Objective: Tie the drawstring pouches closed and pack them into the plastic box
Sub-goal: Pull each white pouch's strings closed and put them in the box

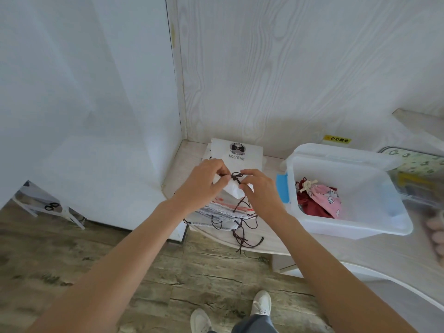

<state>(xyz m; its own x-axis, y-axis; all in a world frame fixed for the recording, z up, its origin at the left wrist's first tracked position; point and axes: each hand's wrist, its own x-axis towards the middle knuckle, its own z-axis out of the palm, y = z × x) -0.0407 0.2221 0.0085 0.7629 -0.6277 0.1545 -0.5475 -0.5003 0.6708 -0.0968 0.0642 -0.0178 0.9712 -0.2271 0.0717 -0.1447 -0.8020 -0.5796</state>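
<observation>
**While knot forms, pouch held clear of the pile**

While drawn shut at the neck, held up between both hands just above the stack: white pouch (234, 189), gathered top uppermost, body hanging down. Left hand (204, 182) pinching one side of the dark cord (236, 176), fingers curled; right hand (260, 188) pinching the other side, likewise curled. Raised like this, probably, to keep the loops free of the loose strings below and in plain sight while tightened.

Pale, crumpled fabric; a small dark bow or half-made knot at the mouth, one tail trailing down. Whether fully tight: cannot tell.

Beneath, on the table (264, 236), more flat pouches (223, 212) stacked, cords spilling over the front edge. Behind, a white bag (236, 152) printed "POPULAR". Just right, within easy reach, the plastic box (348, 222), lid off, holding a pink pouch (328, 199) and a red pouch (308, 205), both tied.
</observation>
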